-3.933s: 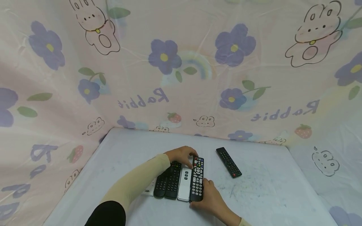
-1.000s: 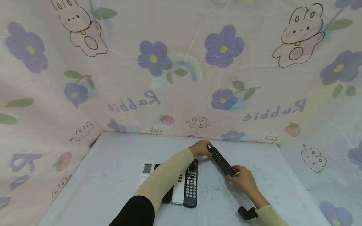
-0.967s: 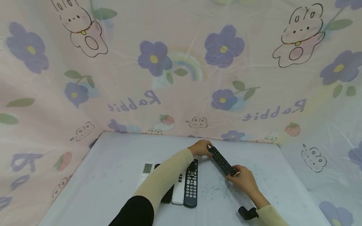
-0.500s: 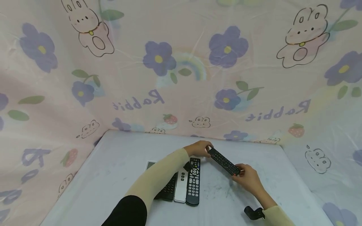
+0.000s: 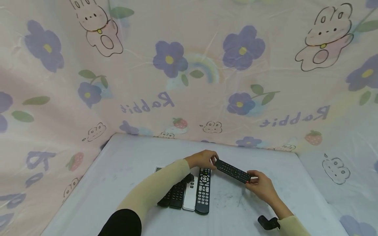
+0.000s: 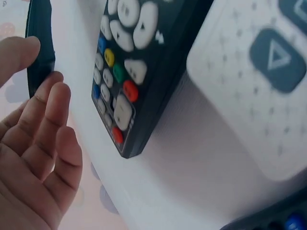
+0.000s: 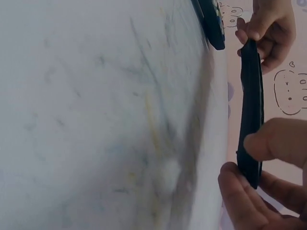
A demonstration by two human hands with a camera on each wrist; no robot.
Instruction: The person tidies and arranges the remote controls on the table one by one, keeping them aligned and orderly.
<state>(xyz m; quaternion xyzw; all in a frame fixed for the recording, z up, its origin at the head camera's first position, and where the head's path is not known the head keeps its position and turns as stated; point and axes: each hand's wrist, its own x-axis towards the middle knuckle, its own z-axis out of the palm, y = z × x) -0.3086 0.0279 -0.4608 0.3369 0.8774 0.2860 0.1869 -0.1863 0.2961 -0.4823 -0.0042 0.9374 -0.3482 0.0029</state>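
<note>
A black remote control (image 5: 232, 171) is held slanted above the white table, one end in each hand. My left hand (image 5: 203, 159) pinches its upper left end between thumb and fingers, as the left wrist view also shows at the hand (image 6: 36, 158). My right hand (image 5: 262, 186) grips the lower right end; in the right wrist view its thumb lies along the side of the remote (image 7: 251, 105). Just left of it, a black remote with pale and coloured buttons (image 5: 203, 193) lies beside a white remote (image 5: 190, 195). Two more black remotes (image 5: 178, 195) lie partly under my left forearm.
A grey-screened remote (image 5: 158, 169) shows only its top edge behind the left sleeve. The white tabletop (image 5: 251, 213) has faint smudges on the right. A patterned curtain (image 5: 189, 98) stands at the back and sides. A black wrist device (image 5: 268, 223) sits at the right cuff.
Both hands have lifted the black remote from the right side, where it lay alone earlier. Over the last second it has turned closer to level, and its left end has shifted toward the row.
</note>
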